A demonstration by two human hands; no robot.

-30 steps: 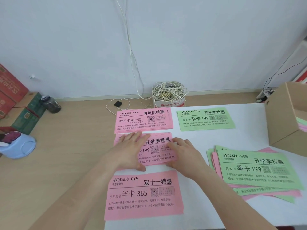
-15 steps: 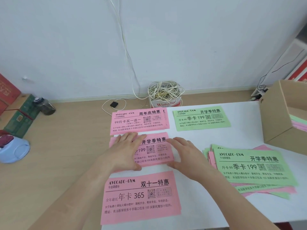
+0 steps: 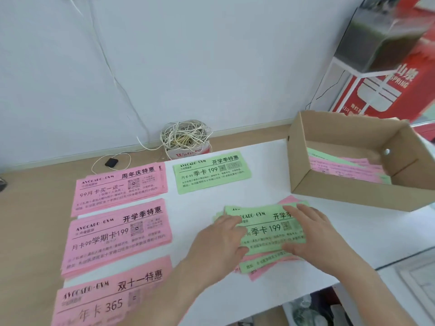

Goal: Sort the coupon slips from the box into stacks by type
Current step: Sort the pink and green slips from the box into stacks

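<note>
Change: both hands shifted from the pink 学期卡199 stack, left squared at frame left, to the unsorted mixed pile at centre right | State: left hand and right hand laid flat, fingers spread, on its top green 季卡199 slip | Meaning: next slip likely to be drawn | Box at upper right holds more slips.

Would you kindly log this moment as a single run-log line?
phase: sorting | left hand and right hand: both flat on mixed pile's top green slip | sorted: three pink stacks, one green stack | box: slips remain
</note>
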